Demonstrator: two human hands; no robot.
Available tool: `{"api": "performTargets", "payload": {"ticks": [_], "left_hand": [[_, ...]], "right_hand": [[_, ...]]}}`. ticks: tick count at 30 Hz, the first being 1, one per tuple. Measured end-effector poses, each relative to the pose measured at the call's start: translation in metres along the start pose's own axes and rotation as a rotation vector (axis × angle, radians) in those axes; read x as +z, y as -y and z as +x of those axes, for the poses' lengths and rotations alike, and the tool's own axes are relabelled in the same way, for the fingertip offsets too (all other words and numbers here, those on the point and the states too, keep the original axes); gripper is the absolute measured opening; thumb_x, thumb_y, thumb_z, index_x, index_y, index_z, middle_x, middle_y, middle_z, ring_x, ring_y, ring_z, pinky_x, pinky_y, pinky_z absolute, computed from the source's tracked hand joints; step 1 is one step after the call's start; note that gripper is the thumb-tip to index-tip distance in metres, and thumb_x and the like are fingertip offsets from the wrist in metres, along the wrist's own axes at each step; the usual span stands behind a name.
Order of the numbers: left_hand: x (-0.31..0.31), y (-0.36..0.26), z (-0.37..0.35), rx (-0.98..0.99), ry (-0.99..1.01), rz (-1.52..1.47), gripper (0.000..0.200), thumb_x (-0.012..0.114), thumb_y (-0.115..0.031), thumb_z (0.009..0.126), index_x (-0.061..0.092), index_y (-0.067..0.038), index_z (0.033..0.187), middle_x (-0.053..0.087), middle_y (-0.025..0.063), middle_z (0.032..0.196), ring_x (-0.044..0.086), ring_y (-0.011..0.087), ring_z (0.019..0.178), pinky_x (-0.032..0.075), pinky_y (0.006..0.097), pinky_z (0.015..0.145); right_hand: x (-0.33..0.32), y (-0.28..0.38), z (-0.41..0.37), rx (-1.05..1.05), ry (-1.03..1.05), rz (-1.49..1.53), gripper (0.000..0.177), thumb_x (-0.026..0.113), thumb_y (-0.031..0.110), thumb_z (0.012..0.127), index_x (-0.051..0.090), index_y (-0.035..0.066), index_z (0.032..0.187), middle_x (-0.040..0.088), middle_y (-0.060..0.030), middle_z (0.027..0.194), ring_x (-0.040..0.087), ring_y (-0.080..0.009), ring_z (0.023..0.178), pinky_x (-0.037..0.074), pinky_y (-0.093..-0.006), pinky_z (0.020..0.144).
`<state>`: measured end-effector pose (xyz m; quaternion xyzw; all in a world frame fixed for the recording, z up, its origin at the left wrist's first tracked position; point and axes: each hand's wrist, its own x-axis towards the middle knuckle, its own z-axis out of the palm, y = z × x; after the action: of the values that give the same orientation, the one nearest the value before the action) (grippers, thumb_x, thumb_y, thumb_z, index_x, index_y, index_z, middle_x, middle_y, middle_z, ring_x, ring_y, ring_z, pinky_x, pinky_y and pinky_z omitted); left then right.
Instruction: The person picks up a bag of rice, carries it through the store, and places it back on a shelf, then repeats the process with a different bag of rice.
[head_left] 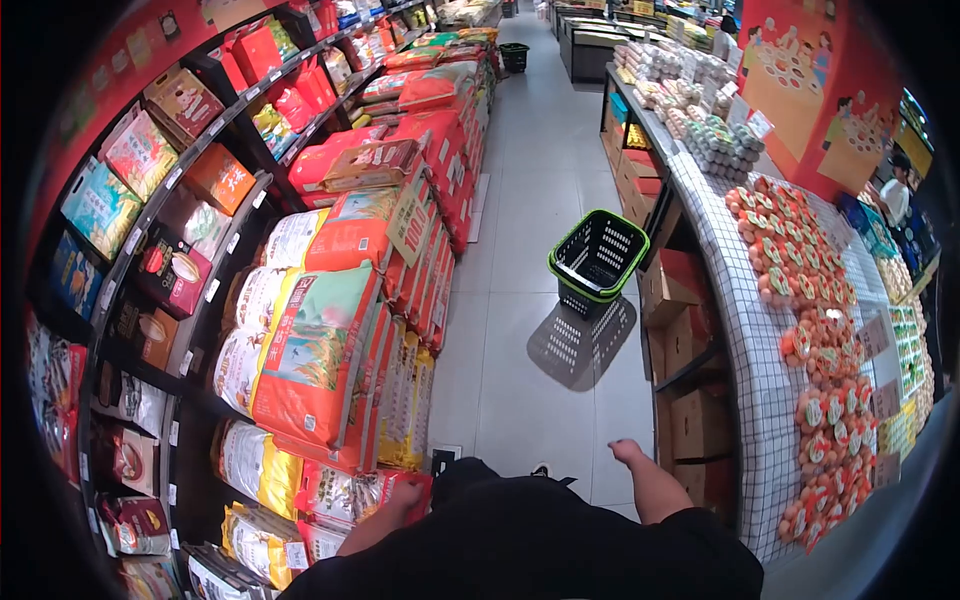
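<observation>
My left hand (405, 494) is low in the view, beside a red and silver bag (345, 492) at the foot of the rice stack; its fingers are too unclear to tell what they do. Over the grey floor, my right hand (627, 451) hangs near the shelf under the egg table, its fingers curled together with nothing visible in them. Ahead stands a black basket with a green rim (600, 255), touched by neither hand. Near my left arm, a large red and green rice bag (318, 350) lies on top of the stack.
Shelves of packaged goods (190, 300) line the left side. On the right, a table with a checked cloth (745, 340) bears packs of eggs (800, 250), with cardboard boxes (690, 340) below. The tiled aisle (520, 180) runs ahead. A person (895, 200) is at the far right.
</observation>
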<state>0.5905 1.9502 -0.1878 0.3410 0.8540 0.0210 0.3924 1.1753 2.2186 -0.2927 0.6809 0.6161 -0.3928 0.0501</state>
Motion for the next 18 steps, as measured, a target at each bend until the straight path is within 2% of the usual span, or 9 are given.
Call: {"api": "performTargets", "payload": {"ticks": [1,5,8,11,12,14,15,17,18], "left_hand": [[-0.006,-0.023,0.012,-0.044,-0.042,-0.201,0.048,0.063,-0.039,0.089,0.069,0.000,0.116,0.069,0.0222,0.115,0.066,0.0338,0.111,0.051,0.0406,0.096],[-0.031,-0.107,0.068,0.032,-0.058,-0.311,0.049,0.064,-0.034,0.087,0.066,0.000,0.122,0.069,0.0220,0.116,0.067,0.0324,0.109,0.052,0.0393,0.095],[-0.040,-0.142,0.122,0.077,-0.053,-0.175,0.051,0.065,-0.033,0.086,0.064,-0.001,0.125,0.069,0.0225,0.116,0.067,0.0328,0.109,0.051,0.0390,0.096],[-0.041,-0.149,0.193,0.023,0.061,-0.179,0.049,0.064,-0.036,0.085,0.068,0.000,0.118,0.068,0.0210,0.120,0.063,0.0347,0.115,0.049,0.0407,0.099],[-0.056,-0.162,0.210,-0.005,0.095,-0.152,0.048,0.063,-0.036,0.086,0.069,0.000,0.118,0.068,0.0214,0.120,0.063,0.0350,0.116,0.049,0.0408,0.100],[-0.082,-0.178,0.229,-0.069,0.174,-0.094,0.048,0.063,-0.036,0.086,0.069,0.000,0.116,0.067,0.0222,0.121,0.063,0.0356,0.116,0.049,0.0410,0.100],[-0.097,-0.185,0.253,-0.048,0.215,-0.065,0.048,0.062,-0.036,0.086,0.069,0.000,0.116,0.067,0.0224,0.120,0.063,0.0356,0.116,0.048,0.0411,0.101],[-0.116,-0.184,0.305,-0.009,0.295,-0.008,0.047,0.062,-0.036,0.086,0.070,0.000,0.115,0.067,0.0228,0.120,0.063,0.0358,0.116,0.048,0.0412,0.101],[-0.131,-0.198,0.322,0.004,0.262,-0.042,0.047,0.062,-0.036,0.087,0.070,0.000,0.115,0.067,0.0228,0.120,0.063,0.0357,0.116,0.048,0.0411,0.101]], "right_hand": [[-0.024,0.016,0.027,0.032,0.000,0.087,0.045,0.062,0.041,0.088,0.073,-0.001,0.098,0.071,-0.0138,0.086,0.067,-0.0255,0.078,0.053,-0.0391,0.075],[-0.076,0.067,0.115,0.072,-0.103,0.465,0.037,0.065,0.032,0.088,0.070,-0.001,0.105,0.069,-0.0093,0.089,0.065,-0.0194,0.075,0.052,-0.0349,0.068],[-0.096,0.115,0.131,0.097,-0.028,0.500,0.036,0.066,0.031,0.088,0.069,0.000,0.106,0.069,-0.0077,0.090,0.064,-0.0174,0.074,0.050,-0.0335,0.064],[-0.060,0.100,0.160,0.113,0.062,0.343,0.038,0.064,0.038,0.089,0.070,0.001,0.097,0.069,-0.0089,0.085,0.064,-0.0178,0.070,0.050,-0.0346,0.060],[-0.046,0.097,0.156,0.158,0.026,0.196,0.050,0.059,0.049,0.086,0.075,0.002,0.097,0.073,-0.0190,0.093,0.069,-0.0348,0.091,0.051,-0.0444,0.087],[-0.030,0.084,0.149,0.251,0.244,0.072,0.053,0.055,0.051,0.089,0.075,0.002,0.096,0.073,-0.0198,0.096,0.068,-0.0361,0.094,0.051,-0.0442,0.089],[-0.013,0.054,0.158,-0.004,0.391,-0.190,0.055,0.053,0.051,0.091,0.074,0.001,0.099,0.073,-0.0189,0.096,0.069,-0.0357,0.094,0.050,-0.0423,0.092],[-0.026,0.070,0.139,0.104,0.469,-0.170,0.056,0.052,0.051,0.091,0.074,0.001,0.101,0.073,-0.0192,0.099,0.068,-0.0357,0.097,0.049,-0.0422,0.094],[-0.036,0.085,0.140,0.156,0.464,-0.153,0.056,0.052,0.051,0.092,0.074,0.001,0.102,0.072,-0.0193,0.101,0.067,-0.0357,0.098,0.048,-0.0422,0.095]]}}
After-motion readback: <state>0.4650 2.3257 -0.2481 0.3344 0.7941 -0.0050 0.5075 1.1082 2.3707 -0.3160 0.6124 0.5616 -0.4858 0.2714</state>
